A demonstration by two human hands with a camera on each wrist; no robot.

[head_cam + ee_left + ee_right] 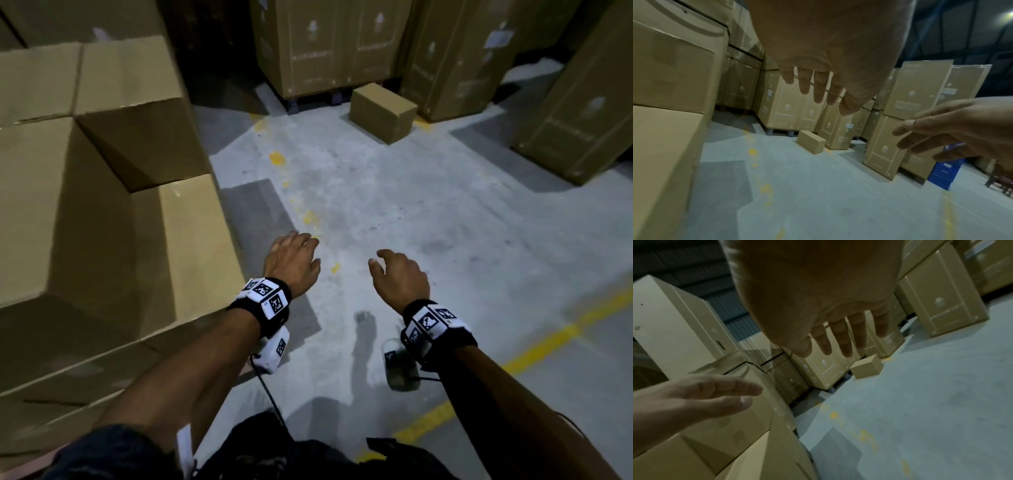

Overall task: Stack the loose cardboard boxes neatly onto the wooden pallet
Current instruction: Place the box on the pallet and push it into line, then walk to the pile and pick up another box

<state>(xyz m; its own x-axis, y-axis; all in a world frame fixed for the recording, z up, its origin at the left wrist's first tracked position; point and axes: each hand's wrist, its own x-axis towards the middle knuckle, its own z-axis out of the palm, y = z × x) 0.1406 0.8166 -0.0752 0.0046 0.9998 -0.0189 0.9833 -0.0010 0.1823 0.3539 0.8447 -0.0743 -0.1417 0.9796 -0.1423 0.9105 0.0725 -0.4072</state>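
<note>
While both hands hang empty above the concrete floor (445, 222), the next box to fetch sits well ahead of them, and that gap is what the coming move depends on.

Starting at the left, a stack of cardboard boxes (102, 212) fills that side of the head view, its nearest corner close beside the left forearm. No wooden pallet can be made out under the stack; it may be hidden beneath the boxes, but the dim light leaves that uncertain.

Next comes the left hand (293, 262), palm down, fingers straight and slightly spread, holding nothing. Just to its right, with a clear gap between them, the right hand (400, 277) is also palm down, its fingers loosely curved and empty. Both wrists wear black bands with white coded squares.

Farther off, ahead and a little to the right, one small loose box (383, 111) rests alone on the floor, just in front of tall stacked cartons (329, 48) at the back. It is plain brown, closed, with clean edges and no visible dents. It is longer than it is wide, and its long axis runs diagonally, from the near right corner away to the far left. One corner points roughly toward the person.

Judging by the layout, the right hand is slightly nearer to it, though neither can reach it from here; walking forward looks necessary first.

More tall cartons stand along the right edge, and a yellow floor line (513, 363) crosses the near right.
</note>
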